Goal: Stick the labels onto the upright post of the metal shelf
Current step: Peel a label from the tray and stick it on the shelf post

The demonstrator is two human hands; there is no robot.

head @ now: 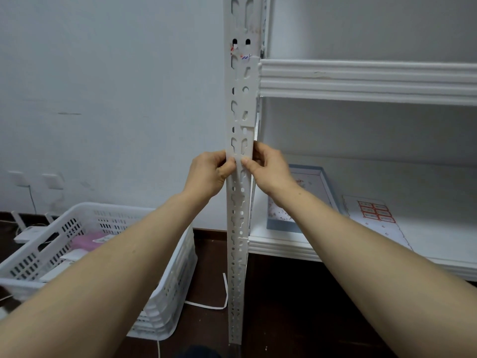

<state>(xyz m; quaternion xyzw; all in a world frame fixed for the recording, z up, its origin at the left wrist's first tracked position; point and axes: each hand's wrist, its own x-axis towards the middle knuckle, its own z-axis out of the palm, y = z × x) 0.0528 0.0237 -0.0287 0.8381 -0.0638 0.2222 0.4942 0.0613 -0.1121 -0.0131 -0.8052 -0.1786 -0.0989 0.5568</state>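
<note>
Head view. A white perforated metal post [239, 202] stood upright at the centre, running from the top edge down to the dark wooden floor [284, 311]. Two white ribbed shelf boards joined it on the right, an upper one [361, 81] and a lower one [322, 244].

A pale white paper label [249, 136] lay flat on the front face of the post, just below a longer white label [249, 73] already stuck there. The left hand [209, 174] gripped the post's left edge, fingers curled and thumb on the front face. The right hand [271, 169] gripped the right edge, its thumb pressing the label's lower end while its fingers curled behind. The two thumbs were almost touching.

On the lower shelf board lay a blue-rimmed shallow box [326, 187] and, beside it, a white sheet of red-bordered labels [375, 213]. A white slotted plastic basket [103, 210] sat on the floor to the left of the post, and a thin white strip [225, 290] lay on the floor between basket and post.
</note>
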